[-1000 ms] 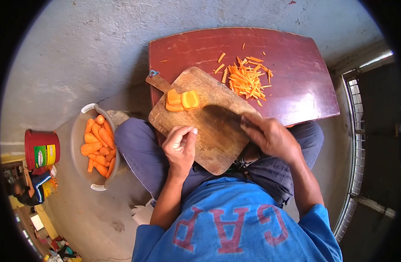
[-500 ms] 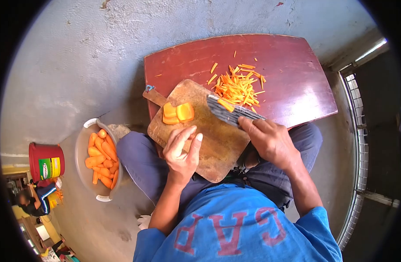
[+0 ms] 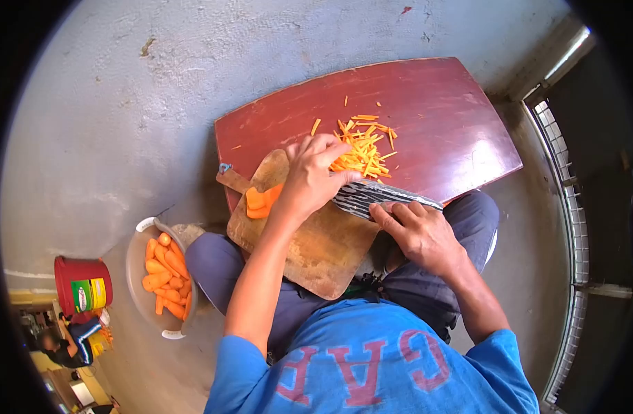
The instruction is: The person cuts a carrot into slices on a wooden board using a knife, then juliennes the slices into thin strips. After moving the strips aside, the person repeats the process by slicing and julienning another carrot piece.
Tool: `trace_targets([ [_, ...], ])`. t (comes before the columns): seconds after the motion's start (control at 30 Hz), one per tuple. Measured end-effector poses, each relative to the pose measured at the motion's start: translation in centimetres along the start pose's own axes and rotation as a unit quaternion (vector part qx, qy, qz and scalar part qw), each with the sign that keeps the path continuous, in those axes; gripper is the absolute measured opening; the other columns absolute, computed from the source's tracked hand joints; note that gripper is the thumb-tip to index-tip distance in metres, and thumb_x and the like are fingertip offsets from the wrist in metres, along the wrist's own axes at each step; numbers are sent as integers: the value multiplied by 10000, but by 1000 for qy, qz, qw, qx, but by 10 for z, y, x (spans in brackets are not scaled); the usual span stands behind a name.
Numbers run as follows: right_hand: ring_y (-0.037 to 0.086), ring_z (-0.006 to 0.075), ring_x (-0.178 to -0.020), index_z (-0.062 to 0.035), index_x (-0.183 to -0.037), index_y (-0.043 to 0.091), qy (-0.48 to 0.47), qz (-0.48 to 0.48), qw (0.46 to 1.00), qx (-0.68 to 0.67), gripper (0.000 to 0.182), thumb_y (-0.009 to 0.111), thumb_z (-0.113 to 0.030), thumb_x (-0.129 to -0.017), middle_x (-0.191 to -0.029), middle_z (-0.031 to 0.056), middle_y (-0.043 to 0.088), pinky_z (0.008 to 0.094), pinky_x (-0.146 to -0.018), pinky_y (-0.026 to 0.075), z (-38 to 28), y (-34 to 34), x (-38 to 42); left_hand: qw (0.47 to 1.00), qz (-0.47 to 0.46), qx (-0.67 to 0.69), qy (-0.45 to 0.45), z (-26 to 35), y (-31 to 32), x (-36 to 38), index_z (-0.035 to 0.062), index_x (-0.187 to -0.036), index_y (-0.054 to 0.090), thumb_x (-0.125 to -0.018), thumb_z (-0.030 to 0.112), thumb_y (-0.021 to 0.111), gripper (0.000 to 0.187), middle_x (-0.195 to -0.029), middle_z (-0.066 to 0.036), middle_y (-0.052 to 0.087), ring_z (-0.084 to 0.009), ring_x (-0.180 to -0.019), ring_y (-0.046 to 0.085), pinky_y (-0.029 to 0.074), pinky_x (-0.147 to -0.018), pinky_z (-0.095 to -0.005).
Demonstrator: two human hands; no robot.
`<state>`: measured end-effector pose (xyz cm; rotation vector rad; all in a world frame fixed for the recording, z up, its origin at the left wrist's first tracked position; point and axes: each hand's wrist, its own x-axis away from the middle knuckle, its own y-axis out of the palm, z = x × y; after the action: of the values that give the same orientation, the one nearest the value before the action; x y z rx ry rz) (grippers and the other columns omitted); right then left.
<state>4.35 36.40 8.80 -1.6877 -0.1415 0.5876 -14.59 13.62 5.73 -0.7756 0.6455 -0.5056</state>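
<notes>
My right hand [image 3: 427, 234] is closed on a knife [image 3: 385, 199] with a dark, streaked broad blade, held over the right edge of a wooden cutting board [image 3: 323, 255]. Reaching across the board, my left hand [image 3: 315, 171] has its thumb at the blade's tip end. Its fingers are bent but apart from the thumb, beside a pile of carrot sticks [image 3: 364, 153] on the red table. Nothing shows clearly in that hand. Thick carrot pieces [image 3: 260, 201] lie on the board's left part, partly hidden by my left forearm.
The board rests across my lap and the near edge of the red table [image 3: 440, 110]. On the floor at left stands a tub [image 3: 138, 293] of whole peeled carrots [image 3: 166, 269]. Beyond it are a red bucket [image 3: 66, 283] and another person [image 3: 71, 341]. A wall rises behind the table.
My left hand has moved up and right from above the board to the blade and the carrot sticks. The carrot strip that lay on the blade is no longer visible there.
</notes>
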Motion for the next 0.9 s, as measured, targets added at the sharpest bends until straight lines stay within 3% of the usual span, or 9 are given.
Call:
trace_targets([
  [0.1, 767, 292, -964, -86, -1539, 695, 9, -18, 1000, -13, 574, 691, -148, -969, -1104, 102, 736, 426, -734, 676, -1, -3, 3, 998, -56, -4, -36, 0, -1, 10, 60, -1372, 842, -922, 401, 966, 578, -1469, -131, 740, -331, -1457, 616, 378, -1259, -516],
  [0.23, 773, 295, -985, -89, -1539, 696, 17, -12, 1000, -19, 566, 689, -154, -977, -1165, 101, 762, 455, -749, 674, -1, 4, 3, 995, 23, -94, -18, -18, 16, -2, 65, -1335, 847, -926, 420, 964, 555, -1413, -128, 747, -339, -1397, 635, 378, -1240, -534],
  [0.33, 790, 344, -1019, -95, -1555, 710, 41, -37, 998, -40, 550, 704, -112, -1005, -1228, 138, 792, 465, -783, 671, -5, 2, 1, 999, 31, -34, 5, 6, 10, 3, 64, -1314, 850, -947, 378, 947, 492, -1370, -115, 759, -320, -1346, 655, 404, -1190, -505],
  [0.43, 790, 362, -911, -77, -1523, 715, 89, -46, 991, -91, 498, 696, -142, -1029, -1075, 164, 776, 488, -755, 661, -11, 2, -4, 996, 71, -53, 7, 11, 8, 27, 68, -1314, 851, -955, 307, 945, 441, -1342, -107, 772, -299, -1320, 673, 416, -1159, -475],
  [0.53, 782, 471, -934, -21, -1546, 692, 157, -17, 957, -242, 522, 770, -104, -1037, -1062, 248, 762, 540, -783, 630, -17, 6, -6, 989, 119, -75, -52, 7, -10, 58, 66, -1312, 852, -953, 212, 937, 397, -1337, -92, 780, -298, -1300, 680, 415, -1155, -473],
  [0.57, 779, 492, -952, -10, -1552, 685, 177, -12, 942, -284, 534, 784, -96, -1034, -1076, 262, 760, 551, -795, 624, -20, 3, -7, 985, 110, -114, -66, -2, -22, 70, 73, -1354, 837, -926, 229, 952, 469, -1351, -83, 780, -297, -1326, 666, 417, -1154, -469],
  [0.6, 797, 505, -1045, 23, -1566, 681, 212, -42, 925, -311, 527, 795, -81, -1062, -1233, 282, 815, 500, -913, 648, -22, -2, -11, 982, 82, -142, -94, -6, -37, 79, 82, -1379, 825, -894, 230, 965, 526, -1366, -82, 779, -297, -1344, 656, 407, -1163, -476],
  [0.73, 796, 504, -1046, 37, -1547, 692, 216, -58, 900, -375, 505, 795, -76, -1065, -1200, 298, 806, 481, -926, 629, -26, -4, -28, 982, -16, -141, -127, -36, -70, 99, 117, -1445, 795, -804, 217, 982, 675, -1415, -79, 773, -287, -1396, 627, 374, -1200, -499],
  [0.9, 819, 460, -1021, 46, -1542, 695, 191, -13, 906, -378, 494, 791, -56, -1069, -1163, 295, 806, 477, -906, 628, -34, 12, -33, 988, -29, -111, -104, -58, -60, 97, 121, -1345, 833, -788, 170, 936, 569, -1353, -65, 801, -273, -1364, 655, 362, -1215, -507],
])
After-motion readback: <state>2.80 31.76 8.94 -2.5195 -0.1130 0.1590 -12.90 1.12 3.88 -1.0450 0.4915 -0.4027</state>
